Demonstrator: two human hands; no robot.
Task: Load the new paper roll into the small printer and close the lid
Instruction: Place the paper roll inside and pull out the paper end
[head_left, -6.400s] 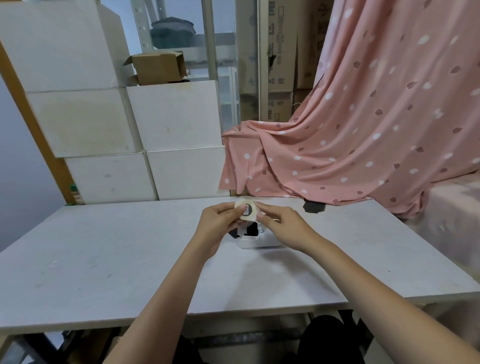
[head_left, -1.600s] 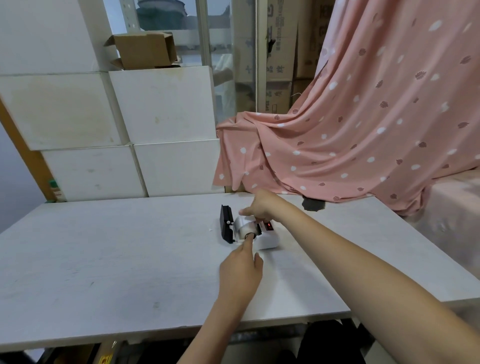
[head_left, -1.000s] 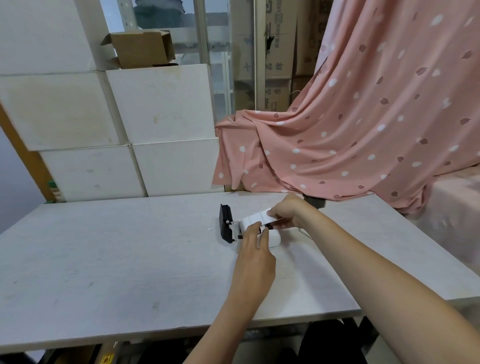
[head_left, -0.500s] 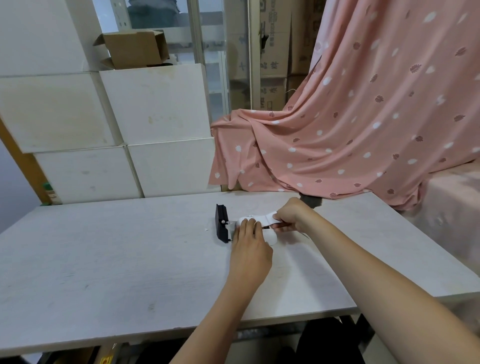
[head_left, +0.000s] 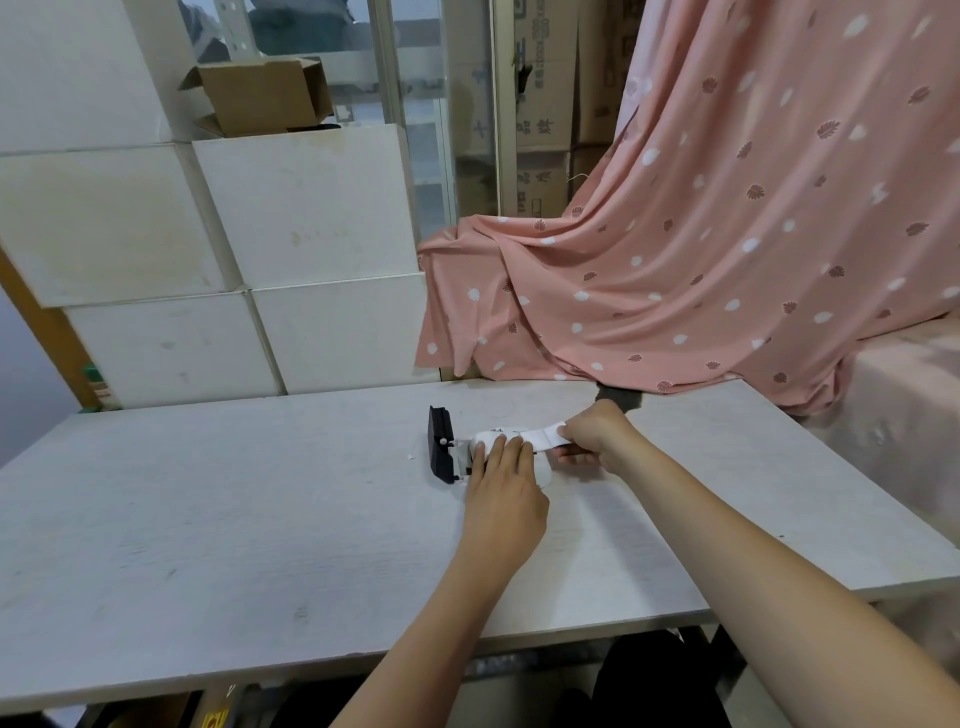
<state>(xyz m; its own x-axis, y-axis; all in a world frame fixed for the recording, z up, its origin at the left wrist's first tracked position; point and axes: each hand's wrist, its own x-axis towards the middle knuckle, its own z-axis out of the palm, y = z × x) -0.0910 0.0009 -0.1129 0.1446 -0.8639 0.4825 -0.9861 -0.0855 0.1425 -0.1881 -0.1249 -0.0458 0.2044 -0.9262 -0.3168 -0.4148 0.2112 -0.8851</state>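
A small white printer (head_left: 544, 474) sits on the white table (head_left: 260, 509), its black lid (head_left: 440, 444) swung open to the left. The white paper roll (head_left: 485, 435) lies in the printer's bay. My left hand (head_left: 503, 486) rests on the printer with its fingertips pressing on the roll. My right hand (head_left: 595, 434) pinches the free end of the paper strip (head_left: 543, 434), which stretches from the roll to the right over the printer. Most of the printer body is hidden under my hands.
White boxes (head_left: 291, 270) are stacked behind the table at the left, with a brown carton (head_left: 265, 93) on top. A pink spotted cloth (head_left: 701, 249) drapes down to the table's far right edge. A dark object (head_left: 621, 397) lies under the cloth's hem.
The roll went from my hands into the printer bay. My right hand has pulled the paper end out to the right while my left hand settled on the roll.
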